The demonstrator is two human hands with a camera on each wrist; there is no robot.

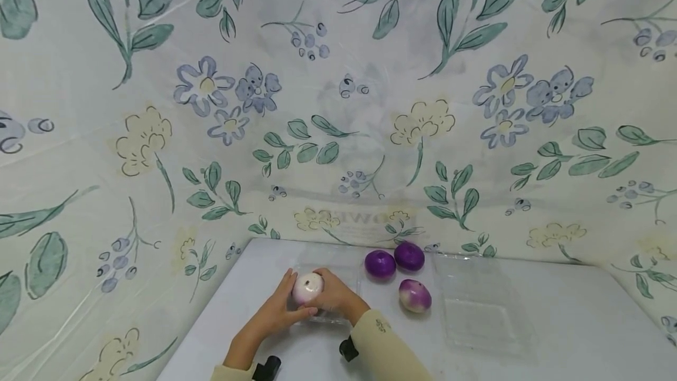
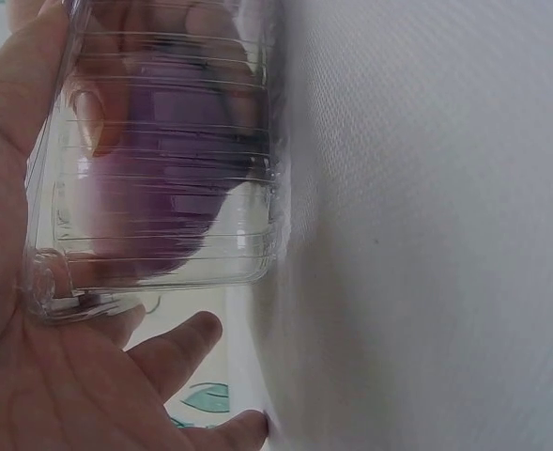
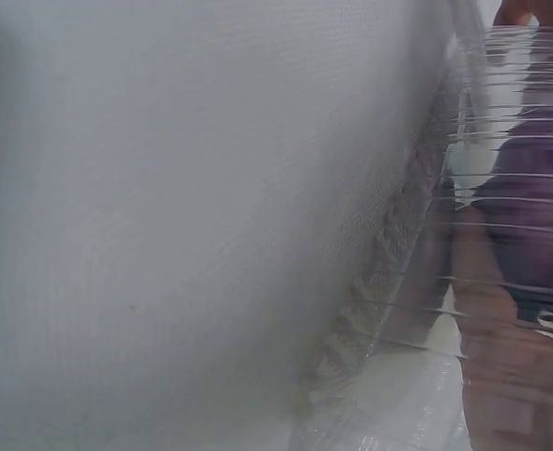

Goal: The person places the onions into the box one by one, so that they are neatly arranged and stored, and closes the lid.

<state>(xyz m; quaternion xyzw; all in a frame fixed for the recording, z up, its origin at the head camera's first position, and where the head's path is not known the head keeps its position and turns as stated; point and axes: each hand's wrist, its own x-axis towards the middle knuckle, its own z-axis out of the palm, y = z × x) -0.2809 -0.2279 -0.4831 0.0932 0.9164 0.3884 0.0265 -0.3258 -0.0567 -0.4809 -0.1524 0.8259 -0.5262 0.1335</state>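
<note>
White, shading into pink-purple at its sides, the pale-topped onion (image 1: 308,288) sat between two hands near the left end of the table (image 1: 391,346), at the clear plastic tray (image 1: 338,258). Left hand (image 1: 276,309) and right hand (image 1: 339,297) both grasped it, fingers and thumbs curled about its sides from opposite directions. Beyond the right hand lay two dark purple onions, a nearer one (image 1: 379,265) and a farther one (image 1: 409,256), with a two-toned onion (image 1: 415,296) in front of them; a second clear tray (image 1: 478,316) stood to their right.

The step in hand looked like settling or steadying the onion in the left tray. By my reading, the next move called for seating it firmly on the tray's bottom before letting go, since so round a thing could roll.

Much was hard to make out. Hands and onion covered the tray's middle in the head view, so whether the onion touched its floor I could not tell. Both wrist views caught the purple side only through ridged, glaring plastic, which blurred where the fingertips pressed; the right one cut the onion off at its edge. Transparent rims faded into the white tabletop.
</note>
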